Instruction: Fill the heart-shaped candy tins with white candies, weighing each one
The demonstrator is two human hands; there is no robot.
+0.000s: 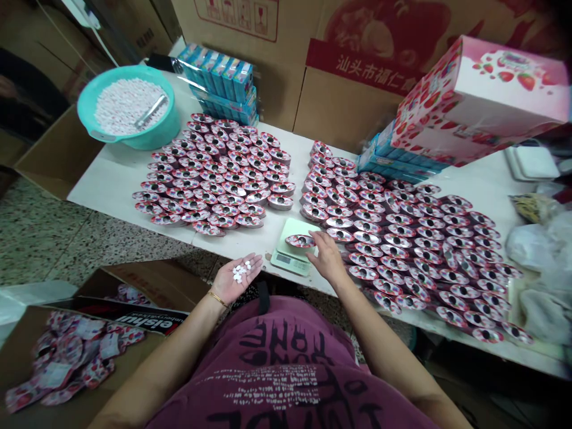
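My left hand is palm up with its fingers stretched out, holding a small pile of white tablets. A red and white packet with a dark round opening in its top stands on a pale green kitchen scale. My right hand is at the packet's right end, fingertips against it and thumb on the near side. How firmly they grip is hard to see. Rows of similar upright packets stand to the left of the scale, and more packets stand to the right.
A turquoise basin of white tablets, with a metal scoop in it, sits at the back left. Blue boxes and a pink strawberry carton stand at the back. Below left, a cardboard box holds loose packets. Plastic bags lie far right.
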